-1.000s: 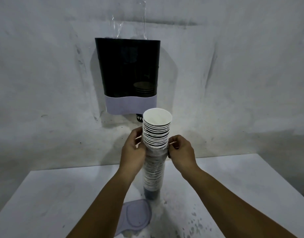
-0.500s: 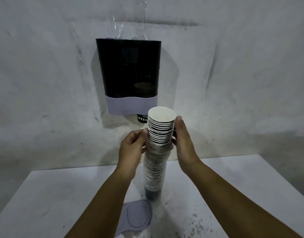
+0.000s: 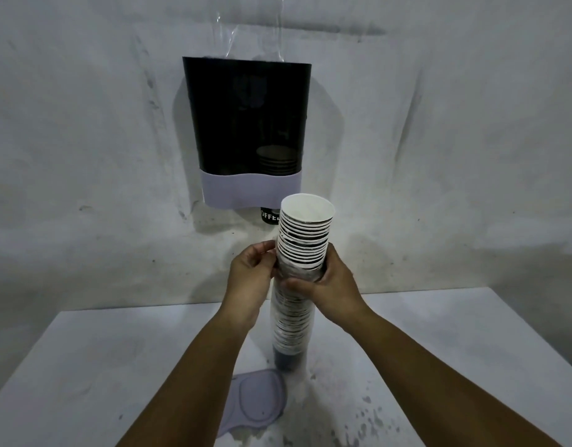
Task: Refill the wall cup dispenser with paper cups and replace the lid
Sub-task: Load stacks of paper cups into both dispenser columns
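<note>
One table (image 3: pixel 84 366) fills the lower part of the view, its white top meeting a grey wall behind. Going from left to right, the first thing on the wall is one cup dispenser (image 3: pixel 246 124), at about 11 o'clock from the middle of the view: a dark, see-through body with a pale band across its bottom and an open top. Inside it, low at the right, a short stack of cups shows dimly, too dark to count, and one cup with white lettering pokes out beneath the band. One lid (image 3: pixel 255 403), pale and flat, lies on the table at 6 o'clock, just left of the foot of the stack. Two hands are in view. The left hand (image 3: pixel 249 279) sits at the left side of the one tall stack of paper cups (image 3: pixel 297 275), its fingers curled and pinching the clear wrap at the stack's side. The stack stands upright at the centre, foot on the table; its upper rims are bare of the wrap, and they are too tightly packed to count surely. The right hand (image 3: pixel 333 285) grips the stack from the right, thumb across the front, fingers behind.
</note>
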